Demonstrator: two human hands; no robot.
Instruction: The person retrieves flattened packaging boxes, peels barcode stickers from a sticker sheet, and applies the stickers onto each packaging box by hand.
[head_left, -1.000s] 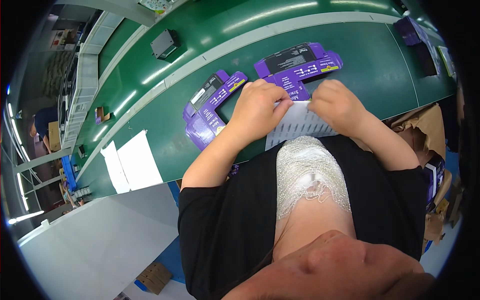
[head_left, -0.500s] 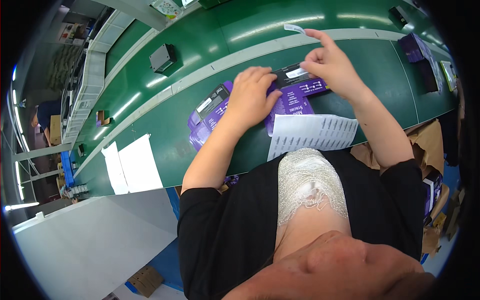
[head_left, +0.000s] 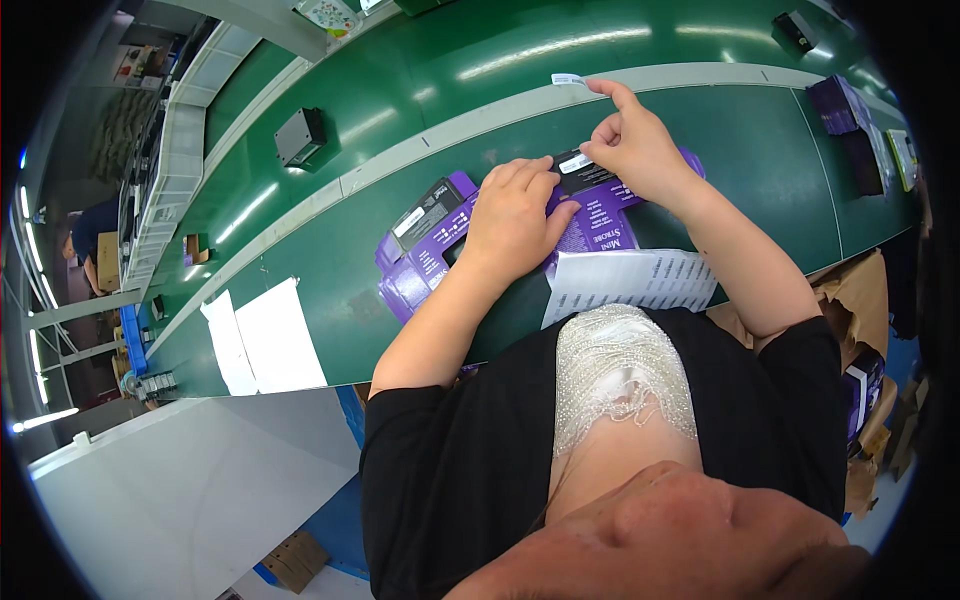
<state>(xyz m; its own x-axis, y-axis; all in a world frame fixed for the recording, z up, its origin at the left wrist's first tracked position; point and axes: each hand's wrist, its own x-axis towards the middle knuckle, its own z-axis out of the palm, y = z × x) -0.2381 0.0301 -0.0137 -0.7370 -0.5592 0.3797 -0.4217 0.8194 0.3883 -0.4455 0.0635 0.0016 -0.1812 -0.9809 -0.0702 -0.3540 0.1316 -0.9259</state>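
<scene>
Flattened purple-and-black printed cartons (head_left: 595,218) lie on the green bench in front of me. My left hand (head_left: 515,218) rests on them, fingers stretched out and lying flat near a black panel. My right hand (head_left: 640,150) is just right of it, its thumb at a small white label (head_left: 574,163) on that black panel. A second white label sticker (head_left: 567,79) clings to the tip of my extended right index finger; the other fingers are curled. Another carton part (head_left: 425,215) to the left bears a white label. A sheet of printed labels (head_left: 630,283) lies close to my body.
White sheets (head_left: 275,335) lie at the left of the bench. A small black box (head_left: 300,137) is across the pale rail (head_left: 440,130). Purple cartons (head_left: 845,115) are stacked at the far right. A person (head_left: 88,235) is far left.
My right hand has moved left and nearer, carrying the label on its index finger. My left hand and the cartons have shifted slightly; a purple flap now shows beyond my right wrist.
</scene>
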